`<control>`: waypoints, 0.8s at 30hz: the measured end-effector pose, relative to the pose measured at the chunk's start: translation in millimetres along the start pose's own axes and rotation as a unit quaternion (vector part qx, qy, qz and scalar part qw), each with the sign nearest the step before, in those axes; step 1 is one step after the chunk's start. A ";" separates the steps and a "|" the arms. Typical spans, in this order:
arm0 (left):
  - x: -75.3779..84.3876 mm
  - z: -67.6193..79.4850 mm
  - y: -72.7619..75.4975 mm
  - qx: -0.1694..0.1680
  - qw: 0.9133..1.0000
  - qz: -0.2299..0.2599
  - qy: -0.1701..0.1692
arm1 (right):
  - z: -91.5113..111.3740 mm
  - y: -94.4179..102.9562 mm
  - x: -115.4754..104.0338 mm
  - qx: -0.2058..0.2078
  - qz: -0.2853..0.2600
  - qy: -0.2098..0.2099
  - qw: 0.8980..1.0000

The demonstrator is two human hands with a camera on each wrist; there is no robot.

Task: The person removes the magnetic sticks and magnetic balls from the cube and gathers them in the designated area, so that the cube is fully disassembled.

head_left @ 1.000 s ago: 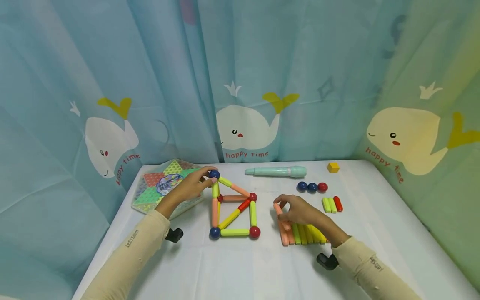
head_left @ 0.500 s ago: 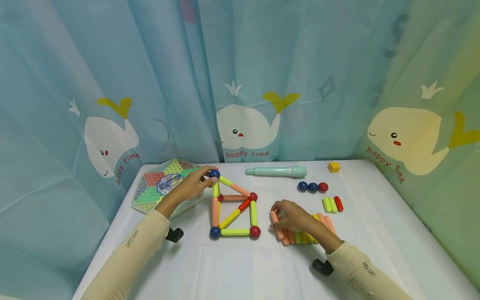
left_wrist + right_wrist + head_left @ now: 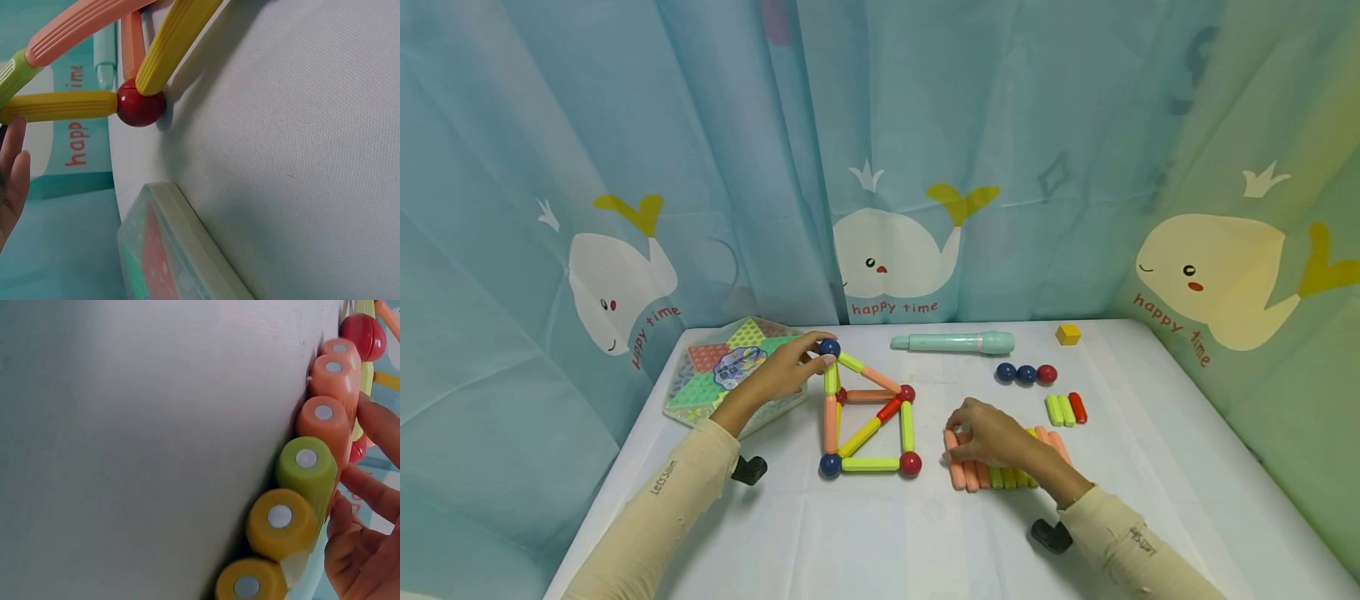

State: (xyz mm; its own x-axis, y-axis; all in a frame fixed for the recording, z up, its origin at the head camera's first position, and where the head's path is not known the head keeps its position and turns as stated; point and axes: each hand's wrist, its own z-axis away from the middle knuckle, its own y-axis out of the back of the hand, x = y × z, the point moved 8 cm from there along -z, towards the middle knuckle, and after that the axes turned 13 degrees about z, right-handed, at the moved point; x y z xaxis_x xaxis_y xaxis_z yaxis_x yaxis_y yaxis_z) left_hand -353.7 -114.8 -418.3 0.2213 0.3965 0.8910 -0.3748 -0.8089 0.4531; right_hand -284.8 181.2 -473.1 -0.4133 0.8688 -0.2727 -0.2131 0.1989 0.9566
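Note:
My left hand (image 3: 784,369) pinches the dark blue ball (image 3: 830,349) at the top of a frame built of magnetic sticks and balls. Lime and orange sticks slope from that ball to a red ball; more sticks form a square below. In the left wrist view, yellow sticks meet at another red ball (image 3: 141,104), with fingertips (image 3: 14,140) beside one stick. To the right, my right hand (image 3: 987,433) touches the left end of a row of sticks with thumb and fingers extended. The outermost orange stick (image 3: 957,476) lies flat there, alongside other orange, lime and yellow sticks.
A patterned plastic box (image 3: 700,383) lies behind the left forearm. At the back are a teal pen-like tube (image 3: 955,343) and a yellow cube (image 3: 1068,335). Loose balls (image 3: 1027,375) and short sticks (image 3: 1061,410) lie at the right. A whale-print curtain (image 3: 895,125) encloses the table.
My right hand has moved the orange stick left and down, laid it at the row's left end and loosened its grip. The left hand and the frame have stayed still.

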 end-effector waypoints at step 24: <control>2.4 1.5 1.0 0.019 1.000 -0.018 -0.012 | -51.3 52.2 -43.3 0.035 -0.026 0.074 0.996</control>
State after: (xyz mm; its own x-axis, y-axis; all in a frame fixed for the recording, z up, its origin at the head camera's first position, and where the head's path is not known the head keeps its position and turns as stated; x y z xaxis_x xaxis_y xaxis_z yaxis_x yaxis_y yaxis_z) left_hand -352.2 -115.3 -415.7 0.2550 0.4162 0.8728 -0.3315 -0.8103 0.4832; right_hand -323.4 130.7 -416.6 -0.5302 0.7815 -0.3289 -0.1769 0.2774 0.9443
